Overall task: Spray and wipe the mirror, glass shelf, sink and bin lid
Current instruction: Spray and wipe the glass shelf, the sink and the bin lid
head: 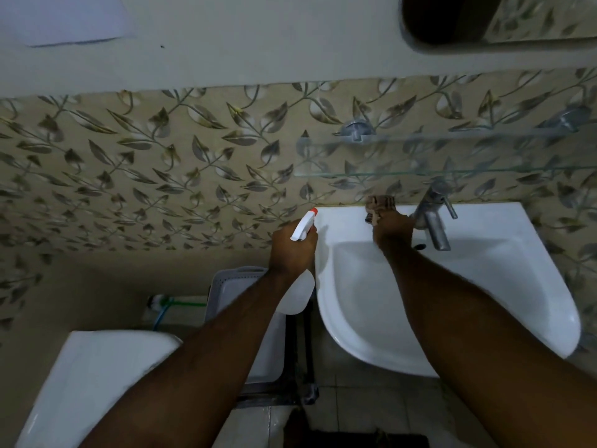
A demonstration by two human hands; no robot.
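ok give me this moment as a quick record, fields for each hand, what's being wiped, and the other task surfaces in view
left hand: holds spray bottle, nozzle toward the wall, left of the sink
right hand: presses brown cloth on the sink's back ledge
sink: white, basin looks empty
tap: just right of the cloth
glass shelf: above the sink, nothing on it
mirror: only the lower edge shows
bin lid: below the bottle, partly hidden by the arm

Leaf-patterned wall tiles (135,176) cover the wall below a plain painted band (226,43). A metal tap (434,218) stands upright at right. A white toilet cistern (93,379) sits lower left, a green hose (185,302) behind it.
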